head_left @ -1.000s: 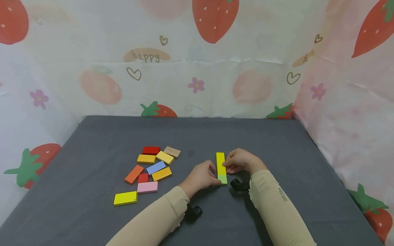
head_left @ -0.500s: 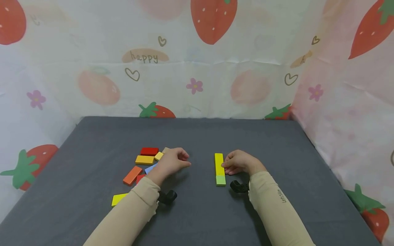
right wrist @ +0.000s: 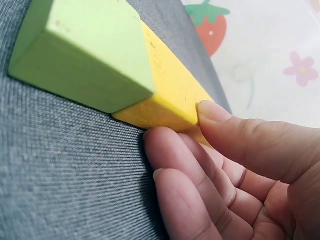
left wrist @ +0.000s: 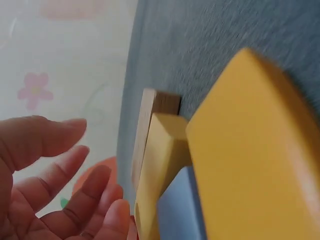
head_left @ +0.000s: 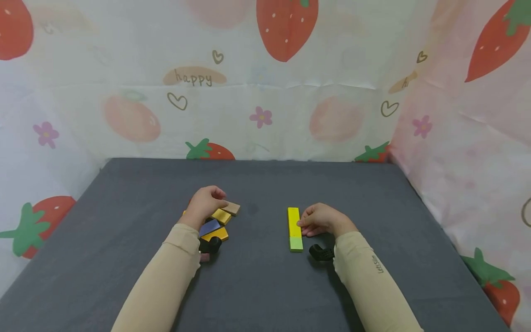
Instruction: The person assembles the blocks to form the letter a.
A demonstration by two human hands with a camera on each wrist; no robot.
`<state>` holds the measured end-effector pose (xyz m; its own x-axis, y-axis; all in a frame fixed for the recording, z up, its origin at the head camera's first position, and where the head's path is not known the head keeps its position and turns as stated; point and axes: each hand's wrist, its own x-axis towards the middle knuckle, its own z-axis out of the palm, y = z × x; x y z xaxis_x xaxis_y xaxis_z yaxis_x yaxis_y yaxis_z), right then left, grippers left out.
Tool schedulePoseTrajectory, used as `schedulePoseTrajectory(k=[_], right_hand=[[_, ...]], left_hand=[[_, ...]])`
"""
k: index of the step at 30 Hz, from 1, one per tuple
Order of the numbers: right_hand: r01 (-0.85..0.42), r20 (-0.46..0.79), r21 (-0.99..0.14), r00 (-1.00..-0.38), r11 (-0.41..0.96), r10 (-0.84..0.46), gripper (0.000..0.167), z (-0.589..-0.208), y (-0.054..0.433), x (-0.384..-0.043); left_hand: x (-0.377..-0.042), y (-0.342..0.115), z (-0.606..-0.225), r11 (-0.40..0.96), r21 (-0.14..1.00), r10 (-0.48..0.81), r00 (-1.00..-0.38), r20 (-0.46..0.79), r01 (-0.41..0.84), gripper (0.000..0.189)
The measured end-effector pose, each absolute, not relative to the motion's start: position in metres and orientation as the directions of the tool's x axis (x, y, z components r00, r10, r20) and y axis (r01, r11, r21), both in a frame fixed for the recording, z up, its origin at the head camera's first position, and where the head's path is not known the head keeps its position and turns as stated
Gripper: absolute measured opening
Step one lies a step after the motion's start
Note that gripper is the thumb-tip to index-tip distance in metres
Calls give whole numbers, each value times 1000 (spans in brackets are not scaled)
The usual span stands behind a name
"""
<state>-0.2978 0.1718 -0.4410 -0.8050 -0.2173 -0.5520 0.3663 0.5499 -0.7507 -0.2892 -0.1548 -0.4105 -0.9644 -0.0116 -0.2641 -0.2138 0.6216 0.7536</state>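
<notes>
My left hand (head_left: pixel 205 203) reaches over a cluster of wooden blocks, its fingertips beside a tan block (head_left: pixel 232 209). In the left wrist view the left thumb and fingers (left wrist: pixel 50 140) are apart with nothing between them. A pale yellow block (left wrist: pixel 159 155) and a blue block (left wrist: pixel 181 205) lie near. My right hand (head_left: pixel 325 219) rests beside a bright yellow block (head_left: pixel 293 220), thumb tip touching its side edge. The right fingers (right wrist: pixel 175 155) are loosely bent low alongside it. A light green block (right wrist: pixel 90 60) lies end to end with the yellow one.
An orange-yellow block (head_left: pixel 216 234) and a pink block (head_left: pixel 204 257) show partly past the left forearm, which hides other blocks. Dark grey cloth (head_left: pixel 257 286) covers the table. Black wrist devices (head_left: pixel 321 252) stick out from both sleeves. A strawberry-printed curtain (head_left: pixel 265 92) stands behind.
My left hand has let go of the light green block and moved left and back, over the cluster beside the tan block. My right hand stays at the yellow block.
</notes>
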Motion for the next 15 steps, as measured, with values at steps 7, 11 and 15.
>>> schedulePoseTrajectory(k=[7,11,15], right_hand=[[372,-554,-747,-806,551,-208,10,-443,172,-299],[376,-558,-745,-804,551,-206,10,-443,172,-298],[372,-557,-749,-801,548,-218,10,-442,173,-298]], left_hand=[[-303,-157,-417,615,742,-56,-953,-297,-267,30],[-304,-157,-419,692,689,-30,-961,-274,-218,30],[-306,-156,-420,768,622,11,-967,-255,-155,33]])
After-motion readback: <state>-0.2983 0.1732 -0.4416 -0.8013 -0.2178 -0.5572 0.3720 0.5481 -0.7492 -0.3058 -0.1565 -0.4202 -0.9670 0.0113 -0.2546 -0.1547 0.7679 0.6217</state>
